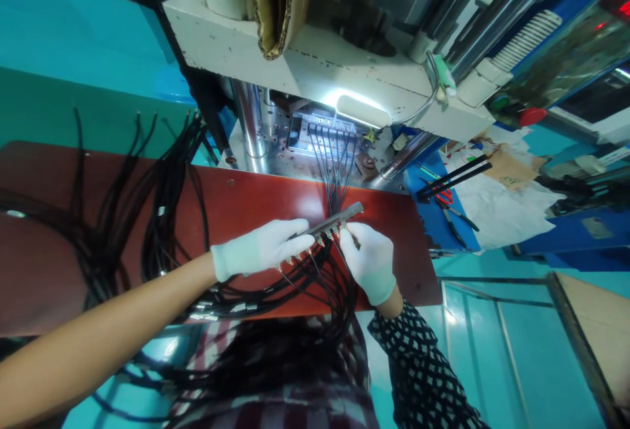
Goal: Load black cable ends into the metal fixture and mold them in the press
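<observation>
My gloved left hand (pixel 266 245) grips the left end of a grey metal bar (pixel 337 218), thumb and fingers on either side of it. Small metal connector ends (pixel 319 240) stick out in a row along the bar's near edge. At the bar's right part, my gloved right hand (pixel 369 260) is closed in a pinch near one connector end; a small dark piece shows by its fingers, too small to name. Black cables (pixel 325 285) hang below the hands toward my lap. Beyond the bar, several thin black cables (pixel 335 166) run into the lit metal mould (pixel 319 134).
A press (pixel 315 75) with steel columns stands ahead, a lamp (pixel 364 111) under its plate. Cable bundles (pixel 167 219) lie on the left of the red-brown board (pixel 275 199). Pliers (pixel 455 219) and black strips (pixel 455 176) rest on the blue surface at right, near a red button (pixel 532 116).
</observation>
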{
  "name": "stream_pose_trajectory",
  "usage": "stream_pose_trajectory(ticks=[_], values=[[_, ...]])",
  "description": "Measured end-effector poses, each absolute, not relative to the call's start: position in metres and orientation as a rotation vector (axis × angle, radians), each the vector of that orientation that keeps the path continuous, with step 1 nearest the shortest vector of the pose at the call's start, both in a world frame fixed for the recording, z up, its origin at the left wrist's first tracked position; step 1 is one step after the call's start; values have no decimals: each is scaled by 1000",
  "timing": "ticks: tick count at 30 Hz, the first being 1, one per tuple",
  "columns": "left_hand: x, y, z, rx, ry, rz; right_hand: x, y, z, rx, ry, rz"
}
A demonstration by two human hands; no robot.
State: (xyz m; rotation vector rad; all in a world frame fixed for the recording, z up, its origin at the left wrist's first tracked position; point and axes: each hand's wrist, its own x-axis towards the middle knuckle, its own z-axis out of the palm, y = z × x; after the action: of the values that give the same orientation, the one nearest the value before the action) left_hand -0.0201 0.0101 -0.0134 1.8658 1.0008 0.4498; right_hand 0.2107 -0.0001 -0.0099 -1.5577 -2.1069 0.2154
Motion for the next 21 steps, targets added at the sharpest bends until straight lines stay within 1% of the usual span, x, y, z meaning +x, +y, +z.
stream_pose_trajectory(ticks=[3,8,14,21], values=[[-20,10,-15,1888,1021,460,211,0,-12,-1514,-2121,88],[-20,9,-16,1872,1018,454,213,-3,-7,-1489,-2121,83],[-21,9,-16,1860,1016,420,211,0,-8,-1500,-2147,-49],[-21,8,-14,1818,991,441,212,-11,3,-1489,-2110,-15]])
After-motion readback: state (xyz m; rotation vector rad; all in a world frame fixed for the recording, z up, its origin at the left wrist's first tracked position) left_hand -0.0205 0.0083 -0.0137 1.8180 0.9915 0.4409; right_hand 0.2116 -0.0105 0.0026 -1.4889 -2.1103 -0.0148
